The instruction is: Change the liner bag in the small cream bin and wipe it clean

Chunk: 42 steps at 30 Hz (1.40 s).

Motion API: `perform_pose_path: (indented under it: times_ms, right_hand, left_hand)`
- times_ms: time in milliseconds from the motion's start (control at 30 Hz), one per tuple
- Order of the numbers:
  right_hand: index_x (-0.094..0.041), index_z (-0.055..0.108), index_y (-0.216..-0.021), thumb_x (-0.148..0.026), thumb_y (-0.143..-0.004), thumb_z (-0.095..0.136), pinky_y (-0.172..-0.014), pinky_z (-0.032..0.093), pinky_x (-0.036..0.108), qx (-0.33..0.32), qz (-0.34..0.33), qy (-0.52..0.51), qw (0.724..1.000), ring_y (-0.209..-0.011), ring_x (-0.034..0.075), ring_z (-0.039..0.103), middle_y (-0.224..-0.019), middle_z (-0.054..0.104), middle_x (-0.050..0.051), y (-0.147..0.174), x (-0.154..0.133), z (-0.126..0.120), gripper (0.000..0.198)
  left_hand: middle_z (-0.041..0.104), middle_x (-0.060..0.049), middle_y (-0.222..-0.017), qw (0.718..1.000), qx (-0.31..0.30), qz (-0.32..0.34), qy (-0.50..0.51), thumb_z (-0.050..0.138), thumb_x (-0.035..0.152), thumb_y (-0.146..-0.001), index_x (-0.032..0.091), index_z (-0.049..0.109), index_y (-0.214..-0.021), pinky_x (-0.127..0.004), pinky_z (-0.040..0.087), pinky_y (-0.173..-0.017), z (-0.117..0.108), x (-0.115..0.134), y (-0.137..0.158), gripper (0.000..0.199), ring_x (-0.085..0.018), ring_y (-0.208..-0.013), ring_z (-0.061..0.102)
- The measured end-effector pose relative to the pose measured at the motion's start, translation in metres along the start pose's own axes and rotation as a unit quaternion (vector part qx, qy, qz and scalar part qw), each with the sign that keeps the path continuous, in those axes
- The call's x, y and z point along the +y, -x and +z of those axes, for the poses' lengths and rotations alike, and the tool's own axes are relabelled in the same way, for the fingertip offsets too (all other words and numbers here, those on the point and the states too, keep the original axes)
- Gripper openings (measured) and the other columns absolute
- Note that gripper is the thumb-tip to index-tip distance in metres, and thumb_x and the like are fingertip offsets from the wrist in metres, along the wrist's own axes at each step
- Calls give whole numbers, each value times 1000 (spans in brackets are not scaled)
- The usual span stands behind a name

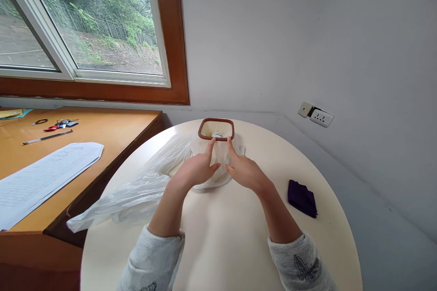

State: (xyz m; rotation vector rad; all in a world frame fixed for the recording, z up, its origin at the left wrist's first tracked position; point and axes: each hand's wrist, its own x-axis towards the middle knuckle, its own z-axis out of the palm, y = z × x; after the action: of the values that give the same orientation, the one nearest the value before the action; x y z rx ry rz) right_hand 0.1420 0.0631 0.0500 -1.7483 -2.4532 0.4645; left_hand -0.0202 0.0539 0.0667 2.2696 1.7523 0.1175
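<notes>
Bin (216, 119) with a brown rim stands near the far edge of the round table (232, 245), a thin plastic bag (143, 188) gathered about its body and trailing to the left, past the table's edge. Left hand (195, 169) and right hand (246, 170) meet its near side, index fingers straight and tips at the rim, thumbs spread well away from them; neither seems clamped on anything, though I cannot tell whether the hidden fingers pinch the film.

The likeliest trouble is slipping: with only fingertips at the rim, the film could slide down one side if the two hands press unevenly. The loose tail might snag on the nearby desk (133, 127) and drag the bag askew. Such thin film could also tear under a hard fingertip. A firm push away from the body could tip the bin or shift it toward the wall (252, 54), since no hand braces its far side. The purple cloth (302, 198) lies well apart, beside the right forearm, and seems unlikely to interfere.
</notes>
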Motion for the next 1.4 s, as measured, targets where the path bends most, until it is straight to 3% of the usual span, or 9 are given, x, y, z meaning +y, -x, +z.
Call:
perform_pose_path:
  times_ms: [600,733,900,1067,1200,1300,1400]
  right_hand:
    - [-22,-18,-140,-32,-88,34,-47,29,22,4,7,8,1000,-49,14,47,-66,56,-2,3,-1,-1,75]
    - [-21,7,-144,-33,-88,33,-52,32,23,-1,8,7,1000,-60,15,52,-72,59,1,9,0,-8,62]
    - [-21,37,-134,-36,-88,33,-61,36,25,11,9,13,1000,-79,18,56,-77,62,3,18,1,-16,49]
    - [-23,56,-117,-33,-87,37,-66,36,25,26,-3,14,1000,-86,18,56,-77,64,2,21,5,-20,37]
    - [-24,62,-97,-29,-84,41,-59,33,24,44,0,5,999,-74,14,55,-76,63,0,21,10,-24,25]
    - [-23,57,-81,-27,-82,43,-52,28,23,75,11,0,997,-65,13,51,-65,59,-2,23,13,-27,16]
    - [-22,51,-74,-24,-81,41,-50,27,23,108,22,-14,994,-60,12,47,-61,56,-3,27,15,-33,13]
  left_hand:
    - [53,2,-58,1000,-1,1,16,32,42,-87,20,-10,-141,-23,29,-46,0,-2,0,71,-17,-49,50]
    - [56,1,-62,999,8,-3,40,32,40,-88,20,-6,-142,-22,30,-47,-1,-2,1,69,-16,-52,52]
    - [61,-2,-73,997,20,-14,71,33,41,-87,23,1,-142,-24,33,-50,-4,0,2,66,-18,-61,55]
    - [60,-2,-75,989,88,0,123,38,38,-86,25,28,-134,-25,35,-51,-5,0,2,51,-18,-65,54]
    - [56,1,-70,967,178,-2,180,43,32,-82,25,52,-101,-24,35,-50,-5,-2,-1,23,-15,-58,50]
    - [55,1,-70,947,244,-4,210,46,26,-78,22,52,-78,-24,35,-50,-6,-3,-3,7,-13,-57,48]
    - [55,2,-69,931,285,2,228,49,20,-74,21,50,-70,-24,37,-53,-8,-1,-4,4,-12,-61,49]
